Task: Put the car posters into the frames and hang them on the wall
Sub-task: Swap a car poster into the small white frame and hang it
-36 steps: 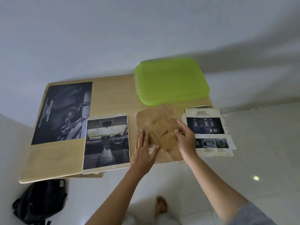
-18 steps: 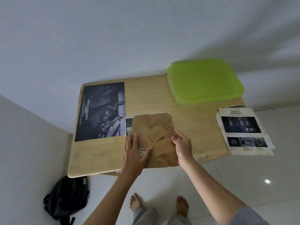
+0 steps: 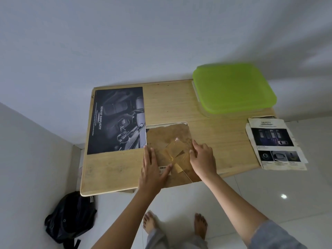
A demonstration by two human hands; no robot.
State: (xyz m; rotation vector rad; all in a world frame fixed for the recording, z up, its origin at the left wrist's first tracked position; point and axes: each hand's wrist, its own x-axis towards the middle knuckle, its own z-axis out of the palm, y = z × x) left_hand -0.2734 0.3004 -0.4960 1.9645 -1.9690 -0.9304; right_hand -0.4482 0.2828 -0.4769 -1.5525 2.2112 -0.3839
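Head view: at the picture's centre a brown backing board (image 3: 167, 139) lies over a white frame (image 3: 167, 123), only the frame's far rim showing, on a wooden table (image 3: 179, 101). The left hand (image 3: 152, 169) lies flat with straight fingers on the board's lower left, beside a barcode label (image 3: 163, 168). The right hand (image 3: 203, 157) bends its fingers onto the board's right edge; whether it pinches or only presses I cannot tell.

The dark "ROBUST SIMPLICITY" car poster (image 3: 116, 119) lies left of centre, touching the frame's side. The "SAFETY" poster (image 3: 274, 141) sits at the right, hanging over the table's edge.

Risks, as I judge them:
- The board looks skewed against the rim, so pressing it could jam 1 corner or crease whatever lies beneath, which is hidden.
- The board's near end seems to reach the table's front edge, so weight there might tip the frame off.
- The fold-out stand flap (image 3: 176, 150) stands raised and could snag a finger.
- A bump could send the "SAFETY" poster to the floor.
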